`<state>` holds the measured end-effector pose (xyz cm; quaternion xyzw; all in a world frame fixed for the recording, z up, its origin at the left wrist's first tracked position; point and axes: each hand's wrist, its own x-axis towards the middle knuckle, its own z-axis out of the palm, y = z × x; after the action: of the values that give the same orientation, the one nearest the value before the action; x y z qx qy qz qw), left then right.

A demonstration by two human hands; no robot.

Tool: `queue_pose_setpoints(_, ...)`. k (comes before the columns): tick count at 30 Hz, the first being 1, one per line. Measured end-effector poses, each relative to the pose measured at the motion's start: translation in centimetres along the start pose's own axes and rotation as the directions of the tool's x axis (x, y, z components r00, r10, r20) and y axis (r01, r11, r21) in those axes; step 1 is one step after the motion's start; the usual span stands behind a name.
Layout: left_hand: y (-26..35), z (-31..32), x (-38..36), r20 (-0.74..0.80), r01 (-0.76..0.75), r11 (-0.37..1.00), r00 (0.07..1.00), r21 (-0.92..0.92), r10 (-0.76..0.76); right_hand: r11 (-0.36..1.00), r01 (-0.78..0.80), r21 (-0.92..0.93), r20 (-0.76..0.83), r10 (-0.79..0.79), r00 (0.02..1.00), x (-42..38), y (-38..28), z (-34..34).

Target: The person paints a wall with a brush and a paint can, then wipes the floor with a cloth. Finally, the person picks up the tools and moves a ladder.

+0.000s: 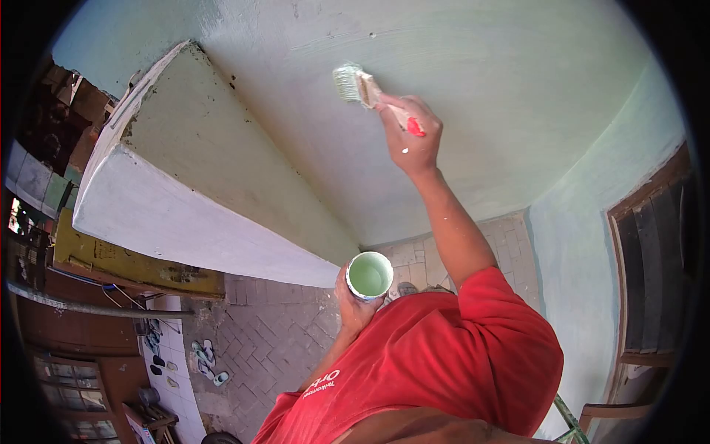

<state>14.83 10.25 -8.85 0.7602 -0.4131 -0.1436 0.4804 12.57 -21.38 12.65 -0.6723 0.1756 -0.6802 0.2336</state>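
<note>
My right hand (416,137) is closed around the handle of a paintbrush (367,88), its bristles coated in pale green paint and against or very near the wall (473,66). The red end of the handle shows beside my palm. Lower down, in front of my red shirt, my left hand (353,302) grips a paint can (370,276) by its side. Light green paint lies inside the can, and its opening faces up toward me. Part of my left fingers is hidden behind the can.
A low projecting partition (222,214) with a pale top edge juts out at left. Paved floor (259,318) lies below, with several sandals (203,355) beside a tiled strip. To the right stands a wooden-framed window or door (651,274). Green metal legs (569,418) show at bottom right.
</note>
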Motion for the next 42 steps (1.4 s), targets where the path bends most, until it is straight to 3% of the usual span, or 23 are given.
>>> queue_pose_setpoints(2,0.1,0.2,-0.1,-0.005,0.065,0.982,0.998,-0.178,-0.067,0.992,-0.056,-0.112,-0.126,0.042,0.991,2.2,2.8,-5.9)
queue_pose_setpoints(5,0.3,0.1,0.3,-0.005,0.024,0.985,1.000,-0.169,-0.025,0.937,-0.140,-0.321,-0.345,0.022,0.938,4.9,4.8,-12.7)
queue_pose_setpoints(6,0.4,0.1,0.3,-0.004,0.028,0.985,1.000,-0.172,-0.029,0.935,-0.140,-0.324,-0.341,0.022,0.940,5.1,5.6,-14.0)
queue_pose_setpoints(7,0.4,0.2,0.5,-0.007,0.025,0.985,1.000,-0.172,-0.027,0.876,-0.113,-0.469,-0.383,-0.087,0.920,5.3,6.2,-15.1)
queue_pose_setpoints(8,0.3,0.3,0.8,-0.012,0.018,0.985,1.000,-0.172,-0.020,0.793,-0.095,-0.602,-0.408,-0.204,0.890,5.3,6.9,-15.6)
queue_pose_setpoints(11,-0.2,1.3,1.4,-0.005,0.034,0.963,0.999,-0.267,-0.036,0.775,-0.056,-0.630,-0.346,-0.216,0.913,3.8,5.6,-10.6)
queue_pose_setpoints(12,0.0,1.5,1.6,0.000,0.029,0.964,1.000,-0.264,-0.030,0.811,0.052,-0.583,-0.300,-0.275,0.913,2.8,5.1,-7.5)
queue_pose_setpoints(14,0.3,1.8,2.2,0.000,0.024,0.978,1.000,-0.207,-0.024,0.891,0.130,-0.436,-0.218,-0.245,0.945,0.1,1.9,-1.0)
queue_pose_setpoints(19,2.6,1.4,3.2,0.026,-0.078,0.995,0.996,-0.068,0.080,0.994,0.079,0.078,0.163,-0.090,0.982,-4.4,-5.6,7.9)
queue_pose_setpoints(20,2.9,1.2,3.6,0.049,-0.107,0.994,0.993,0.013,0.107,0.994,0.081,0.067,0.151,-0.091,0.984,-3.9,-5.3,7.6)
queue_pose_setpoints(22,2.5,1.2,3.8,0.051,-0.114,0.993,0.992,-0.023,0.115,0.983,0.072,0.166,0.130,-0.094,0.987,-1.5,-4.8,6.5)
queue_pose_setpoints(25,2.6,1.0,4.0,0.050,-0.084,0.994,0.995,-0.067,0.087,0.994,0.092,0.056,-0.105,-0.086,0.991,4.2,-0.2,-1.5)
queue_pose_setpoints(28,1.8,0.4,3.9,0.030,-0.097,0.989,0.994,-0.109,0.101,0.987,-0.113,-0.111,-0.321,0.072,0.944,8.5,3.0,-11.6)
queue_pose_setpoints(31,2.3,-0.1,4.0,0.037,-0.064,0.997,0.997,-0.049,0.066,0.854,-0.251,-0.457,-0.499,-0.012,0.867,12.0,6.3,-19.6)
queue_pose_setpoints(32,1.7,0.1,4.1,0.033,-0.072,0.995,0.997,-0.064,0.074,0.849,-0.253,-0.463,-0.499,-0.013,0.867,12.7,7.6,-20.8)
queue_pose_setpoints(34,3.2,0.0,4.7,0.051,-0.076,0.995,0.996,-0.062,0.079,0.669,-0.154,-0.727,-0.479,-0.334,0.812,13.8,8.5,-21.5)
queue_pose_setpoints(36,3.5,0.3,5.1,0.069,-0.081,0.995,0.994,-0.058,0.085,0.663,-0.129,-0.737,-0.441,-0.327,0.836,13.3,8.5,-18.6)
queue_pose_setpoints(38,2.7,1.1,5.7,0.074,-0.088,0.987,0.992,-0.134,0.098,0.704,-0.008,-0.710,-0.348,-0.340,0.874,11.4,6.6,-12.8)
queue_pose_setpoints(42,3.2,2.4,6.8,0.084,-0.119,0.978,0.987,-0.171,0.135,0.877,0.226,-0.425,-0.184,-0.328,0.927,5.1,-0.1,-0.5)
